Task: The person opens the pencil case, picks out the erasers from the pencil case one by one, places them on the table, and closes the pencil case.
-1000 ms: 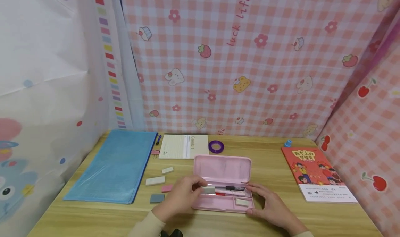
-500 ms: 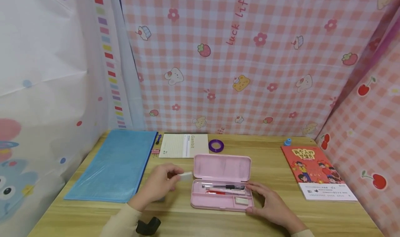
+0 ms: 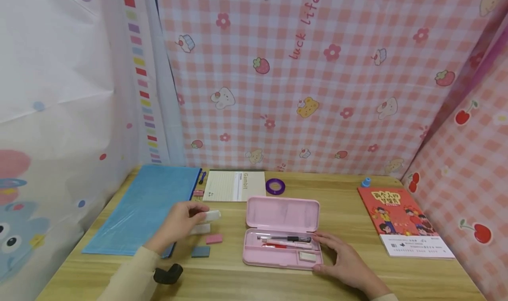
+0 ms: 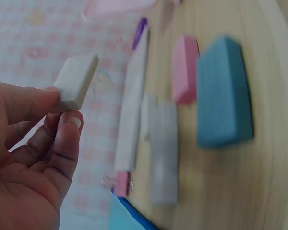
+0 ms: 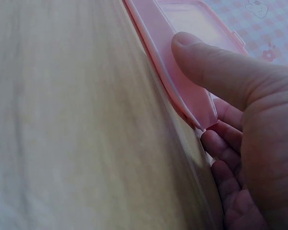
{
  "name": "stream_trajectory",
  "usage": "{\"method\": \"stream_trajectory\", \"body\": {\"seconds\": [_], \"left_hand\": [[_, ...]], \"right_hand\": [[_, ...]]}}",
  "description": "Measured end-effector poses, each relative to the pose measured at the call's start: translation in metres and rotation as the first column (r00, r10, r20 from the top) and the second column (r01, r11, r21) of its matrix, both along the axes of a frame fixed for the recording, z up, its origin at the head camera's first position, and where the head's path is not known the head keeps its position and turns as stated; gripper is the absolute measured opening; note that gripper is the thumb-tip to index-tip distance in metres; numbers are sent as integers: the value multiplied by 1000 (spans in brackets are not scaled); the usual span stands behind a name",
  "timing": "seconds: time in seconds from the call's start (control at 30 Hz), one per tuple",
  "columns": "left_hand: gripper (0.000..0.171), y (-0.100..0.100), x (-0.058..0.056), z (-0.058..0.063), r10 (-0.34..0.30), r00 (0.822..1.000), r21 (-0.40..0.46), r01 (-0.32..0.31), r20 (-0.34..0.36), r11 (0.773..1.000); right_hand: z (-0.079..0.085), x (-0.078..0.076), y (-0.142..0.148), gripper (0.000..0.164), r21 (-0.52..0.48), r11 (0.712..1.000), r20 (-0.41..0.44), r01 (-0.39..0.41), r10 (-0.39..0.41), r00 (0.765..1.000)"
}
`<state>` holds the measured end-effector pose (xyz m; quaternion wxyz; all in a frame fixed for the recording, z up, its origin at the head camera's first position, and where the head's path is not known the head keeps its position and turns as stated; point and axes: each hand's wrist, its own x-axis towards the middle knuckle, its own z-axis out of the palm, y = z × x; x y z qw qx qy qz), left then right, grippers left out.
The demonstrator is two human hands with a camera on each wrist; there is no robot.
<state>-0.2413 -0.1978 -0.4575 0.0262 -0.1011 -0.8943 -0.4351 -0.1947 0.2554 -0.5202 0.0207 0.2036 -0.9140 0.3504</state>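
The white eraser (image 4: pixel 77 81) is pinched between the thumb and fingertips of the left hand (image 3: pixel 180 221), held above the tabletop (image 3: pixel 222 281) left of the open pink pencil case (image 3: pixel 270 257). The grip covers its near end. In the left wrist view its long axis slants up and right from the fingertips; from the head it points rightward. The left hand partly hides the longer white eraser (image 3: pixel 201 229); the left wrist view blurs the things below. The right hand (image 3: pixel 343 263) holds the case's right end between thumb and fingers, some fingers partly hidden. A strip of tabletop separates the pink eraser (image 3: pixel 214 239) from the case's left edge; a wider stretch reaches from its right end to the red book (image 3: pixel 401 219).
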Motion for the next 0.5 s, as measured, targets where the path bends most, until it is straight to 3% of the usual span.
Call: {"method": "stream_trajectory", "body": {"seconds": [0.23,0.5], "left_hand": [[15,-17,-23,-13,62,997,-9,-62,55,998],[14,-25,-42,-20,73,992,-17,-71,99,997]], "right_hand": [[0,1,-1,77,9,1000,25,9,-9,1000],[1,1,-1,77,24,1000,21,8,-9,1000]]}}
